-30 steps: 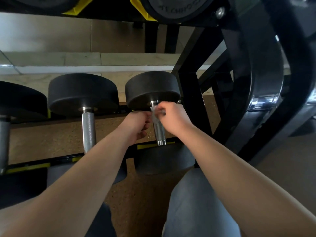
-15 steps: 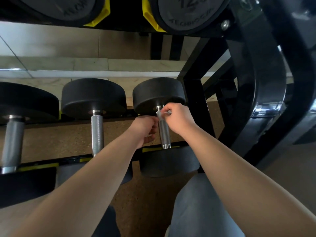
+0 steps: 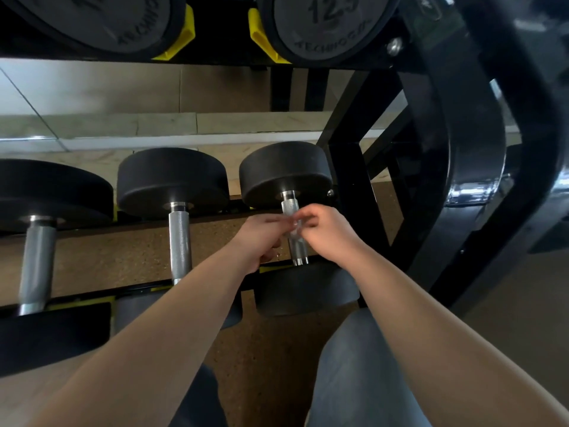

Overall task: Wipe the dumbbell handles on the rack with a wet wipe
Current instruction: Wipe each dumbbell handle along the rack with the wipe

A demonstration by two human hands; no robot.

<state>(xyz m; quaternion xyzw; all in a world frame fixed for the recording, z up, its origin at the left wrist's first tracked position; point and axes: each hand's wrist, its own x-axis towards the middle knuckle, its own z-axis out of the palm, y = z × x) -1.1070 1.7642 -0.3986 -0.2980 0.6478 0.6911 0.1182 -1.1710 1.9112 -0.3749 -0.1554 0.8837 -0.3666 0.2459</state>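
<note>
Three dumbbells lie across the lower tier of the black rack (image 3: 348, 180), their knurled steel handles running away from me between black rubber heads. My hands meet at the right dumbbell (image 3: 286, 171), just right of centre in the frame. My right hand (image 3: 328, 232) pinches a small, translucent wet wipe (image 3: 292, 224) between thumb and forefinger against the upper part of that dumbbell's handle (image 3: 298, 251). My left hand (image 3: 261, 238) comes in from the other side with its fingers curled, and its fingertips nip the same wipe. The wipe is blurred, so I cannot tell how far it wraps round the bar.

The middle dumbbell (image 3: 180, 241) and the left dumbbell (image 3: 37, 266) lie bare, left of my hands. Brown speckled floor (image 3: 123, 257) shows between the rack's rails and under my forearms. Behind the rack, across the upper left, runs a pale tiled wall (image 3: 92, 87) with a light ledge. Along the top edge, the upper tier carries bigger dumbbell heads (image 3: 332, 23) in yellow cradles (image 3: 177, 41). My grey-trousered knee (image 3: 354, 380) fills the lower middle.
</note>
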